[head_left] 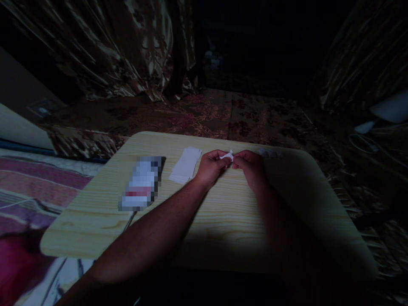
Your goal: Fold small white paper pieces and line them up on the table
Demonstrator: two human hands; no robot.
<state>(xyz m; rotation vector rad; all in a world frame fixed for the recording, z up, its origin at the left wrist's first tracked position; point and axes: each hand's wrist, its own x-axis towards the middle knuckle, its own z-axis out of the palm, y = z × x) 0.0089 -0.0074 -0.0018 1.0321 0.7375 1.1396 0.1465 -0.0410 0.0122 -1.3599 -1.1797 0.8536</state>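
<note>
Both my hands meet over the far middle of a pale wooden table [223,221]. My left hand [210,166] and my right hand [250,165] are closed, pinching a small white piece of paper [228,156] between their fingertips. A stack of white paper slips [185,165] lies just left of my left hand. Several small white folded pieces [270,152] lie on the table beyond my right hand.
A blurred-out rectangular object [142,183] lies on the table's left part, with a thin cable [130,220] running from it toward the near edge. Dim patterned carpet [242,114] and curtains [121,46] surround the table. A striped cloth [28,187] lies at left.
</note>
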